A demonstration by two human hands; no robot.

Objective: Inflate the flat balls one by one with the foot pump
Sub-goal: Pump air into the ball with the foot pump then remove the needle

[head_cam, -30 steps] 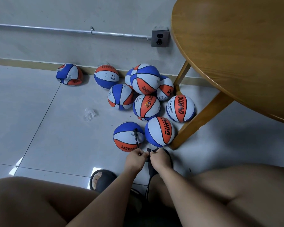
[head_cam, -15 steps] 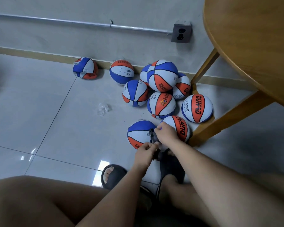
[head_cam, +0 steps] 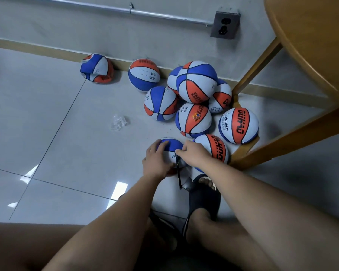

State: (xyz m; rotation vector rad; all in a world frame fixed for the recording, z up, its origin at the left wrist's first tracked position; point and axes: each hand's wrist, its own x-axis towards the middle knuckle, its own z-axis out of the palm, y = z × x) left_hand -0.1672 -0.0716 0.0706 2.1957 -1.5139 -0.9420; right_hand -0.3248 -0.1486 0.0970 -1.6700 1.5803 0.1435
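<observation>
A blue, white and orange ball [head_cam: 171, 146] lies on the floor just in front of my feet. My left hand [head_cam: 158, 159] rests on its left side and holds it. My right hand [head_cam: 194, 153] pinches the top end of the thin black pump hose [head_cam: 178, 177] at the ball's surface. The hose runs down to the foot pump [head_cam: 187, 184], mostly hidden under my black sandal [head_cam: 204, 194]. Several round balls of the same colours [head_cam: 196, 83] are piled behind. One flat, crumpled ball [head_cam: 97, 68] sits alone by the baseboard at the left.
A round wooden table [head_cam: 311, 45] overhangs the right side, its legs [head_cam: 290, 137] slanting down beside the ball pile. A crumpled clear plastic wrapper [head_cam: 118, 122] lies on the tiles. A wall socket [head_cam: 224, 25] and a metal conduit run along the wall.
Both hands moved forward from the pump near my foot onto the nearest ball; the left hand now cups it and the right holds the hose end on it. The camera tilted closer.
</observation>
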